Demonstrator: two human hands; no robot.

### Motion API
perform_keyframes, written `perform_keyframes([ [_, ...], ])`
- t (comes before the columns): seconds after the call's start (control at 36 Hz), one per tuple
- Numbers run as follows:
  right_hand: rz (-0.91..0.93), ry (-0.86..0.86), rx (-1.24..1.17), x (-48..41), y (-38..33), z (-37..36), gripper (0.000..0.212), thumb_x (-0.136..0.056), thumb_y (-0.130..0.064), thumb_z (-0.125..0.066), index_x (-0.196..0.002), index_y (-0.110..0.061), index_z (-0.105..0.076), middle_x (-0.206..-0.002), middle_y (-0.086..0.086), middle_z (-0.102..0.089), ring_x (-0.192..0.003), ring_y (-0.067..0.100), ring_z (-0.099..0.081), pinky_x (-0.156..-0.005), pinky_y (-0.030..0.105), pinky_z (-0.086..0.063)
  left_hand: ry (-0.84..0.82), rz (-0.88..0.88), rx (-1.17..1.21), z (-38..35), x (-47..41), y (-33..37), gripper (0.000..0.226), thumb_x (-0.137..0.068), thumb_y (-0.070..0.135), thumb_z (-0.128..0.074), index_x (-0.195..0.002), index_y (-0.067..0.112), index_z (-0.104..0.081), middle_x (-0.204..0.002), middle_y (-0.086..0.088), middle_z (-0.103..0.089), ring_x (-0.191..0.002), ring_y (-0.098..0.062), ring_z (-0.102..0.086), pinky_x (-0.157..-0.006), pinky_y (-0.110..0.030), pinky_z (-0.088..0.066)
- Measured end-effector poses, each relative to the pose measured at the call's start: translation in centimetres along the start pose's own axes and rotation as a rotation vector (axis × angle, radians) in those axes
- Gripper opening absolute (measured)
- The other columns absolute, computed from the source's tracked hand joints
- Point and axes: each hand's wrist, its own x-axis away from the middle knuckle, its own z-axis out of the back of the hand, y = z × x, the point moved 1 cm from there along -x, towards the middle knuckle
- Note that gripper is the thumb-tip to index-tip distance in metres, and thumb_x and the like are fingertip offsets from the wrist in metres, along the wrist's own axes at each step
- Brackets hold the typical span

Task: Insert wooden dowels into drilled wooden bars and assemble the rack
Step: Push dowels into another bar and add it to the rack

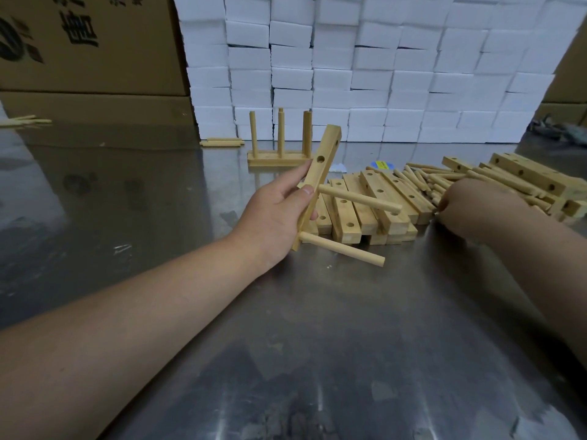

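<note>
- Head view: my left hand (273, 217) has its grip curled round a tilted drilled bar (320, 166) just left of the stack of bars (365, 211), with two dowels (359, 198) jutting from it.
- My right hand (476, 208) is at the loose dowels (425, 177) right of the stack. I cannot tell its grip.

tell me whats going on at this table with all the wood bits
A person is assembling wooden racks on a metal table. The left hand grips a drilled bar tilted upward, with two dowels already pushed in and two holes open near its top. The right hand reaches into the loose dowels; whether it has one is hidden. Spare bars lie stacked between the hands, and a bar with three upright dowels stands further back.
</note>
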Motion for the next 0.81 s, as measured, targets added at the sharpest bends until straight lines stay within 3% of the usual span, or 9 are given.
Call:
perform_keyframes([
  [0.22,-0.009,0.037,0.016,0.10,-0.15,-0.29,0.015,-0.085,-0.017,-0.054,-0.073,-0.010,-0.059,-0.071,0.008,-0.058,-0.065,0.023,-0.054,-0.054,0.027,-0.039,0.007,0.022,0.008,-0.11,0.10,0.17,0.038,-0.099,0.020,-0.040,-0.134,0.033,-0.048,-0.089,0.014,-0.058,-0.067,0.005,-0.058,-0.066,-0.015,-0.049],
  [0.28,-0.010,0.066,-0.012,-0.03,-0.04,-0.32,0.012,-0.085,-0.019,-0.054,-0.082,-0.010,-0.062,-0.074,0.008,-0.060,-0.068,0.024,-0.056,-0.053,0.026,-0.038,0.005,0.023,0.003,-0.12,0.10,0.22,0.038,-0.099,0.020,-0.040,-0.134,0.033,-0.047,-0.089,0.014,-0.057,-0.067,0.005,-0.059,-0.066,-0.016,-0.048],
  [0.39,-0.009,0.044,-0.018,0.14,-0.43,-0.34,0.041,-0.087,-0.018,-0.054,-0.127,-0.028,-0.050,-0.120,0.009,-0.057,-0.098,0.027,-0.055,-0.068,0.033,-0.045,0.003,0.022,-0.005,-0.15,0.13,0.29,0.038,-0.099,0.020,-0.040,-0.134,0.033,-0.048,-0.089,0.014,-0.057,-0.067,0.006,-0.059,-0.066,-0.014,-0.047],
  [0.47,0.002,-0.020,0.062,0.21,-0.89,-0.42,0.057,-0.087,-0.011,-0.051,-0.136,-0.037,-0.039,-0.137,0.008,-0.044,-0.118,0.029,-0.047,-0.083,0.038,-0.044,0.003,0.026,-0.003,-0.16,0.12,0.29,0.038,-0.099,0.020,-0.040,-0.134,0.033,-0.048,-0.088,0.014,-0.057,-0.067,0.006,-0.058,-0.068,-0.016,-0.047],
  [0.64,-0.022,0.054,0.004,-0.13,-0.51,-0.67,0.026,-0.080,-0.010,-0.061,-0.104,-0.019,-0.064,-0.092,0.007,-0.062,-0.075,0.021,-0.052,-0.057,0.028,-0.039,-0.005,0.026,-0.019,-0.22,0.28,0.48,0.039,-0.099,0.020,-0.040,-0.136,0.032,-0.046,-0.088,0.014,-0.055,-0.066,0.007,-0.058,-0.066,-0.014,-0.046],
  [0.75,-0.047,0.078,-0.030,-0.40,-0.34,-0.87,0.008,-0.080,-0.014,-0.059,-0.085,-0.014,-0.065,-0.074,0.006,-0.060,-0.068,0.022,-0.054,-0.049,0.026,-0.036,0.000,0.031,-0.021,-0.22,0.35,0.62,0.039,-0.099,0.020,-0.040,-0.135,0.033,-0.046,-0.094,0.015,-0.056,-0.069,0.005,-0.060,-0.075,-0.020,-0.049],
  [0.81,-0.059,0.094,-0.013,-0.45,-0.28,-1.03,0.011,-0.084,-0.016,-0.053,-0.079,-0.013,-0.062,-0.072,0.007,-0.057,-0.064,0.021,-0.051,-0.047,0.025,-0.032,0.001,0.035,-0.017,-0.24,0.35,0.63,0.039,-0.099,0.020,-0.040,-0.135,0.033,-0.047,-0.096,0.014,-0.057,-0.071,0.001,-0.060,-0.077,-0.022,-0.050],
])
